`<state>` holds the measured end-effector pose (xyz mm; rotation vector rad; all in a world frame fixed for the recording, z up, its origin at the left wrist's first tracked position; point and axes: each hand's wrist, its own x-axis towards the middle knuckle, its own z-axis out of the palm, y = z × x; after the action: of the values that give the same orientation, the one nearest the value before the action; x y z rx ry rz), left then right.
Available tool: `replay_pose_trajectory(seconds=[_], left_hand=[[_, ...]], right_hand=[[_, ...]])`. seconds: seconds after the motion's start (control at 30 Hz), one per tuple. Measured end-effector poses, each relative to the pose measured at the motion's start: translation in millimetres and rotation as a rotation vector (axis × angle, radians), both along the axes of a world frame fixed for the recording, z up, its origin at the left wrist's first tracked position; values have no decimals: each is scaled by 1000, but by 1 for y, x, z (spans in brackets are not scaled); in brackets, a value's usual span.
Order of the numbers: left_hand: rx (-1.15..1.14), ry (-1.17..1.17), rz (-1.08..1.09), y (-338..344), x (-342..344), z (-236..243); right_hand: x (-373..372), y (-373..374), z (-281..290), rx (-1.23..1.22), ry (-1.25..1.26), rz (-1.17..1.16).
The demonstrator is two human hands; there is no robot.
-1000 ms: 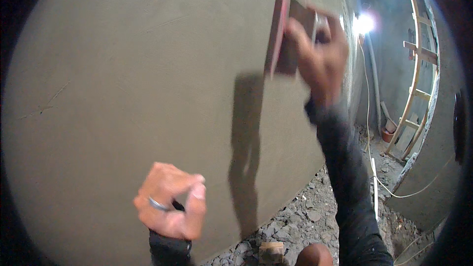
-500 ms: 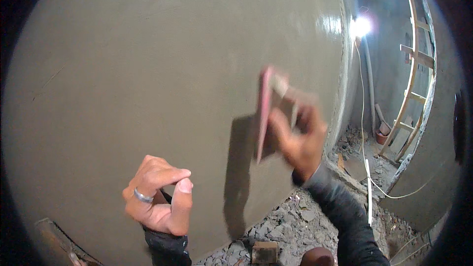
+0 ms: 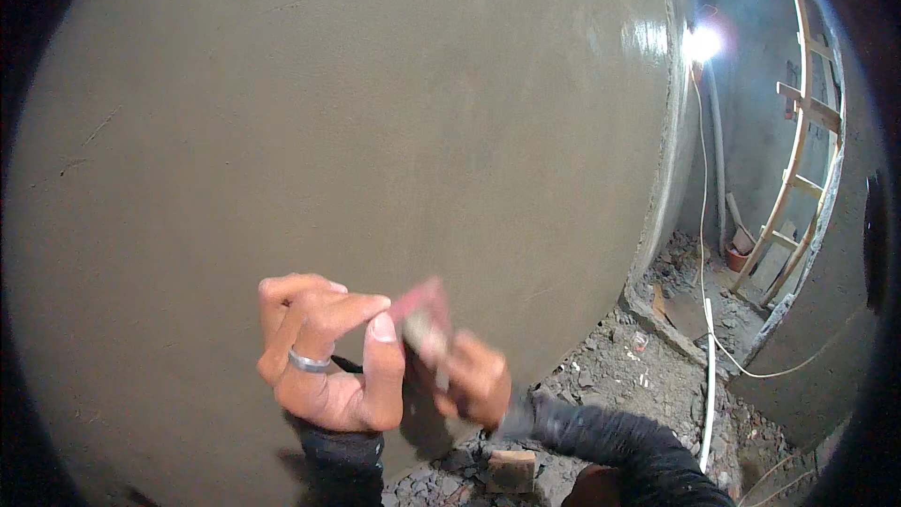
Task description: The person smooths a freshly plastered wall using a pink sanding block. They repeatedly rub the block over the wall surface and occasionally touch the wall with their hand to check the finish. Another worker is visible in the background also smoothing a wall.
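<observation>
Before me stands a wall (image 3: 375,150) of smooth grey plaster with a few scratches. My right hand (image 3: 477,380), blurred by motion, is closed round the handle of a plastering float (image 3: 427,319) with a pinkish edge, low against the wall. Left of it, my left hand (image 3: 324,352) wears a ring, and its thumb and forefinger are pinched together. Whether anything small is between those fingertips, I cannot make out. The float's far end shows just beside the left fingertips; whether they touch, I cannot tell.
Rubble (image 3: 601,371) covers the floor along the wall's foot, with a block (image 3: 511,471) in it. On the right are a wooden ladder (image 3: 796,150), a bright lamp (image 3: 702,43), a cable (image 3: 704,178), a white pipe (image 3: 708,385) and a reddish bucket (image 3: 739,253).
My right hand has swept the float down and left along the wall, from upright to slanted near my left hand. The left hand, still pinched, sits slightly further right and higher in view.
</observation>
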<state>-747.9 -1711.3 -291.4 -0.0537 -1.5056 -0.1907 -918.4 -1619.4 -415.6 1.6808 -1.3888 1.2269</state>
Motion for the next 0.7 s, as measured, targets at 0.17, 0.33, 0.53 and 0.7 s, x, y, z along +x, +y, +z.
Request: replay_pose_trajectory(seconds=[0.17, 0.33, 0.53, 0.7], left_hand=[[-80, -16, 51, 1, 13, 3], [-33, -82, -44, 12, 2, -2], [-65, -108, -62, 13, -11, -4], [-19, -67, -209, 23, -38, -14]], right_hand=[[-49, 48, 88, -162, -25, -139], [-176, 32, 339, -596, -158, -196], [-144, -31, 184, -476, -177, -231], [-31, 36, -60, 43, -173, -52]])
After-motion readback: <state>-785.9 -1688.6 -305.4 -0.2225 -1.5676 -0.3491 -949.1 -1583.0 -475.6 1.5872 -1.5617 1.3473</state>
